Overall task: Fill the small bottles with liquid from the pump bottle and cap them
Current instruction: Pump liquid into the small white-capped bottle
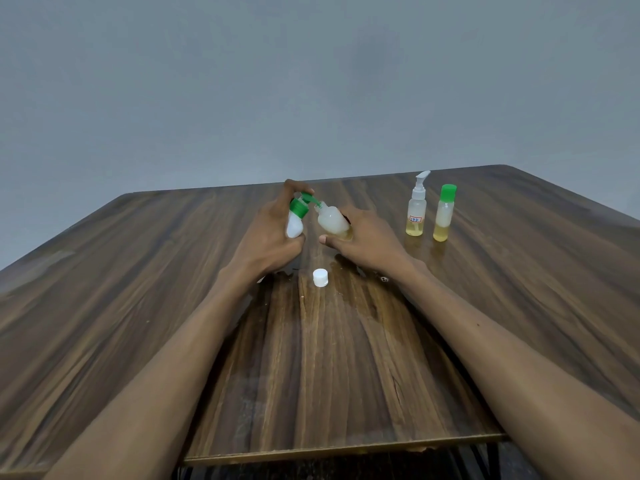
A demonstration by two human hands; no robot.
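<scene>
My left hand (268, 233) grips a white pump bottle with a green pump head (296, 216), tilted right, a finger resting on top of the pump. Its green nozzle touches the mouth of a small translucent bottle (332, 221), which leans left in my right hand (367, 242). That small bottle holds a little yellowish liquid at its base and has no cap on. A white cap (320, 277) lies on the table just in front of both hands.
At the back right stand a clear bottle with a white pump and a label (416, 211) and a small bottle with a green cap (444, 214), both partly filled with yellow liquid. A wet patch glistens on the wooden table (138, 289) near the cap.
</scene>
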